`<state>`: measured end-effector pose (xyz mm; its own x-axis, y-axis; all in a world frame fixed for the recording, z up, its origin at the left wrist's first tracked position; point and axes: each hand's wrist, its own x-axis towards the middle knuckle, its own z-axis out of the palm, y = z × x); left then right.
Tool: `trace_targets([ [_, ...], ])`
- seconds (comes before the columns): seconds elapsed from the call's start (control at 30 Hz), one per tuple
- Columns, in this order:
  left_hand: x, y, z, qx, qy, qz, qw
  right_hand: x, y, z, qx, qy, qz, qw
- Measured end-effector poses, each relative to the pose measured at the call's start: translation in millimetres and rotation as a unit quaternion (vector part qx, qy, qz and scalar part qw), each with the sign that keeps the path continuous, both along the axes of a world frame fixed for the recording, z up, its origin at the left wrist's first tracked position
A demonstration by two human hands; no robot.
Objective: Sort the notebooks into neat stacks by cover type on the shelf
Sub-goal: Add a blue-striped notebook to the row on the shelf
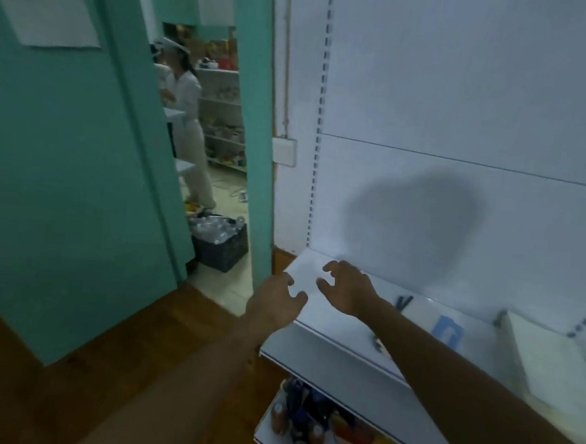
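White shelf (317, 312) end: my left hand (276, 301) and right hand (347, 287) hover, fingers loosely curled, holding nothing; the notebook stack (550, 361) behind my forearm risks a nudge.

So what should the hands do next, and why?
Probably swing right to pick up a notebook. Both the left hand and the right hand hover with loosely curled fingers over the bare left end of the shelf, holding nothing. The notebooks, one with a blue mark and a white stack, lie farther right.
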<state>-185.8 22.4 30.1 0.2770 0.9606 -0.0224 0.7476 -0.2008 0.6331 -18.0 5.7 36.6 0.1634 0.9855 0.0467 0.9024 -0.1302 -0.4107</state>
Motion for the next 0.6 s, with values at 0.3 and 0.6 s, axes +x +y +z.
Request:
trace_targets([
  [0.3,140.5,-17.2,-31.3,-0.048,0.024,-0.196,0.979,132.4,-77.9,-36.8,-0.060,0.014,-0.223,0.973],
  [0.6,209.7,-25.9,-72.9,-0.104,0.095,-0.229,0.963,196.8,-107.4,-100.6,-0.134,0.106,-0.322,0.931],
])
